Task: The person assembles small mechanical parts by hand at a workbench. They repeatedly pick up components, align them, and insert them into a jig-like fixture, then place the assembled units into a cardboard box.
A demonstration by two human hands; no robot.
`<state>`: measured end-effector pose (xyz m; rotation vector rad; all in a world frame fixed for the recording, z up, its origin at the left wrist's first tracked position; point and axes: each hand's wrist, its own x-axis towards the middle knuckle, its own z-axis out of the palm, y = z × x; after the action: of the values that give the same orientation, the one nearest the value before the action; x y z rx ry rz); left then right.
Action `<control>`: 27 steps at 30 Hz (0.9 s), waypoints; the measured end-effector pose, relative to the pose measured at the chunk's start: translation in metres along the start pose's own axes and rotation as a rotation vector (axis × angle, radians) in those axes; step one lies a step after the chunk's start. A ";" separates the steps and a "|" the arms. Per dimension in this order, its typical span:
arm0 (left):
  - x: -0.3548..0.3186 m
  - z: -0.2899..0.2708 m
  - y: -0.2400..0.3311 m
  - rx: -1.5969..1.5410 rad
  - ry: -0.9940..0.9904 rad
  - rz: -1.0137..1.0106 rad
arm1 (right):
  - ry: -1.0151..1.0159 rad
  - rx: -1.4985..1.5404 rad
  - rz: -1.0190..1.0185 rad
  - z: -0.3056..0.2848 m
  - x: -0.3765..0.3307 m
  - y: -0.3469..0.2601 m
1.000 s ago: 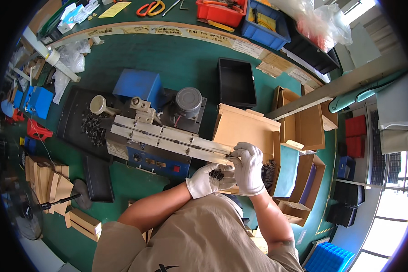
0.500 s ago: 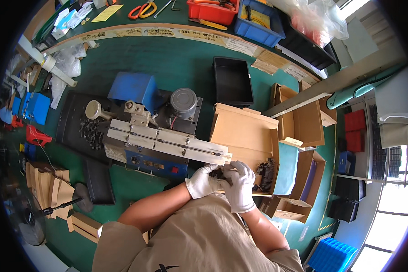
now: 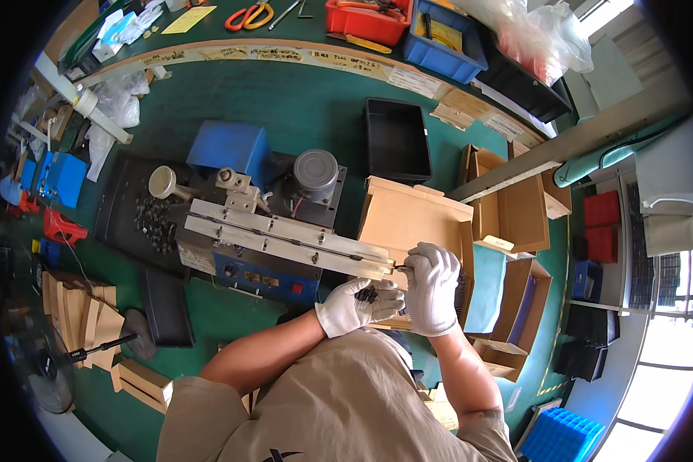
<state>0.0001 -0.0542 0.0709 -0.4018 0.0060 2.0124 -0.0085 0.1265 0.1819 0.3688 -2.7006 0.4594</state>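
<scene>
A bunch of small dark parts (image 3: 368, 293) is clasped in the gloved left hand (image 3: 358, 306), while a single dark piece is pinched between the fingertips of the gloved right hand (image 3: 431, 286) at the end of the pale feed rail (image 3: 285, 240). Just beyond stands an open cardboard box (image 3: 416, 219). Should the left clasp loosen, parts could be spilled onto the green table (image 3: 316, 100); a skewed piece might be jammed in the rail.
</scene>
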 end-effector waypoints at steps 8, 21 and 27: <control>-0.001 -0.004 0.001 -0.001 0.006 -0.006 | 0.018 0.033 -0.038 0.008 0.004 -0.006; 0.005 -0.017 0.000 -0.094 -0.126 -0.022 | -0.157 0.090 0.121 0.012 -0.046 -0.030; 0.009 -0.022 -0.002 -0.013 -0.043 0.021 | -0.116 0.184 0.127 0.017 -0.052 -0.032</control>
<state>0.0042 -0.0493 0.0483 -0.3688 -0.0298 2.0426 0.0428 0.1007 0.1545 0.2822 -2.8130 0.7477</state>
